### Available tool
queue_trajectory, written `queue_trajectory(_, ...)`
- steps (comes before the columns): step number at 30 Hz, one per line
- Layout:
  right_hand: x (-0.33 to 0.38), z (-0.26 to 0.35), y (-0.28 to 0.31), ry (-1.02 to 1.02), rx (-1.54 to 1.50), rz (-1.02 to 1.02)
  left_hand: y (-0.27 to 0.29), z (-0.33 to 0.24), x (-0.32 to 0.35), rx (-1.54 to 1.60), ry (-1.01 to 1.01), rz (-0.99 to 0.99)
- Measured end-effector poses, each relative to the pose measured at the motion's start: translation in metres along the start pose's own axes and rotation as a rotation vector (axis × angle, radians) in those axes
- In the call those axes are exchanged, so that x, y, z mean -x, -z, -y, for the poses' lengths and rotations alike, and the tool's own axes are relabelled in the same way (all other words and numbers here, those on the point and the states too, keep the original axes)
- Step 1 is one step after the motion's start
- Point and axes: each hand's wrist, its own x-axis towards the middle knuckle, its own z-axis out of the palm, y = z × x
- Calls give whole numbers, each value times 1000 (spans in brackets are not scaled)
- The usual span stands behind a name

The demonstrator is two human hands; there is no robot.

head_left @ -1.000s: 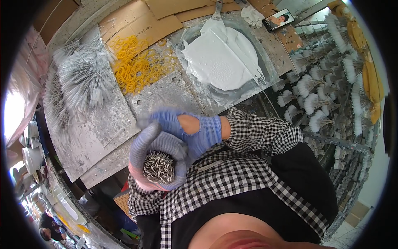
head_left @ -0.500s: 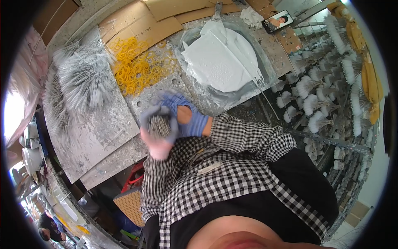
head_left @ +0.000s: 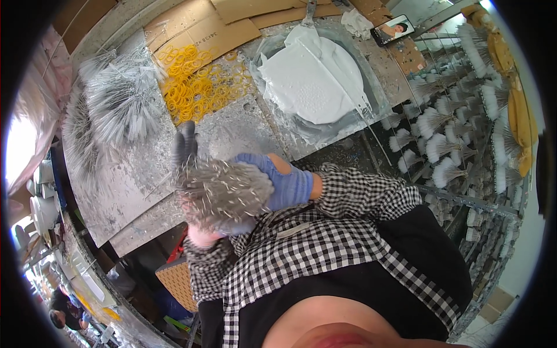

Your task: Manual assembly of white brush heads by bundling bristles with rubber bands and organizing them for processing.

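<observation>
Silvery tips cover much of the bundle of thin grey stalks (head_left: 226,194), which is between the two gloved hands, in front of the checked apron (head_left: 313,243) and close to the near edge of the grey work board (head_left: 127,194). Its long axis seems to run from left to right across the body, but some blur and the wide lens make the exact angle difficult to tell.

At its right end, the right hand (head_left: 287,182), in a blue knitted glove with a hole on the back, is closed around the stalks; its fingertips are mostly hidden. At the left side, the left hand (head_left: 185,152), in a grey and pink glove, is spread wide, with grey fingers pointing up past the bundle, and its palm is covered by it. Both hands are at the bundle, so neither is clearly nearer; the right one appears to have the firmer hold.

Beyond the hands lie yellow rubber bands (head_left: 194,87), and farther right, white paste (head_left: 313,81).
</observation>
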Motion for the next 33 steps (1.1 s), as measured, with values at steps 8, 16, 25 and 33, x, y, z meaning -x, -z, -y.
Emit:
queue_trajectory(8,9,-15,-30,385,-351,249,-27,-36,-3,629,-62,618)
queue_trajectory(16,-35,25,39,369,629,54,-8,-62,-20,-214,-394,416)
queue_trajectory(25,-38,-78,11,83,886,-121,-18,60,-10,-20,8,-3)
queue_trajectory(33,-37,-66,-4,326,822,-77,-18,47,9,522,133,-102)
